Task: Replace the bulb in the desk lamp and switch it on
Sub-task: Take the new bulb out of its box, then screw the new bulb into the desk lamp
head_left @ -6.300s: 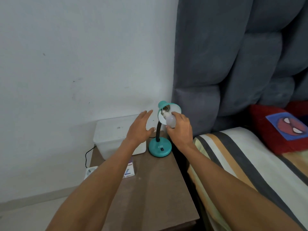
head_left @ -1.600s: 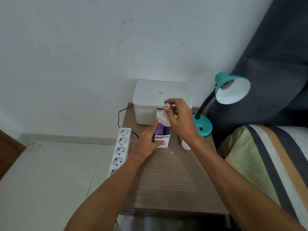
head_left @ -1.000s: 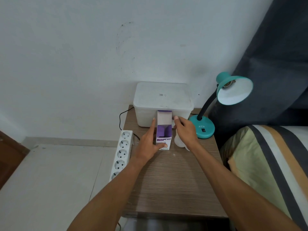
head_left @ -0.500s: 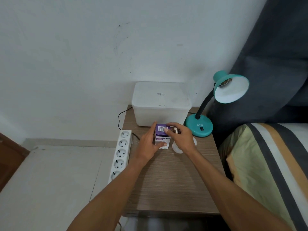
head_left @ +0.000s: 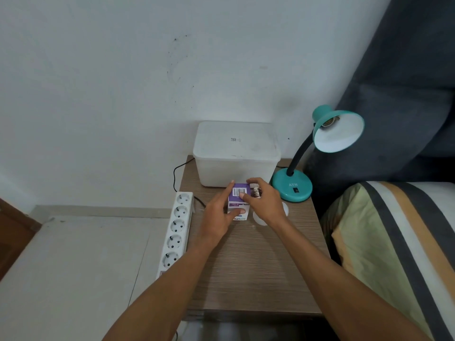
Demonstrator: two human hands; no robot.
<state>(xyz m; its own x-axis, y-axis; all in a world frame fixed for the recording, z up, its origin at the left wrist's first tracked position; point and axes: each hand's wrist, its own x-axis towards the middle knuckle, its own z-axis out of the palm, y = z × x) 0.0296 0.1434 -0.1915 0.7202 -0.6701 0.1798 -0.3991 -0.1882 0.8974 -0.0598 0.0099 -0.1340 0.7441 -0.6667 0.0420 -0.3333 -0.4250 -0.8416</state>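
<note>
Near the counter's (head_left: pixel 246 274) back edge the left hand (head_left: pixel 219 215) clamps the box (head_left: pixel 237 201); the right hand (head_left: pixel 264 203) grips a bulb (head_left: pixel 257 192). I judge 1 bulb is out, since behind, at the back-right corner, the lamp's (head_left: pixel 293 187) socket (head_left: pixel 328 121) is empty, so fitting and switching remain.

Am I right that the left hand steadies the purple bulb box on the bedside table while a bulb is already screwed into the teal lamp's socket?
Not quite. In the head view the teal lamp has an empty socket; its bare metal thread shows inside the shade. The rest holds: the left hand steadies the purple bulb box on the bedside table.
</note>
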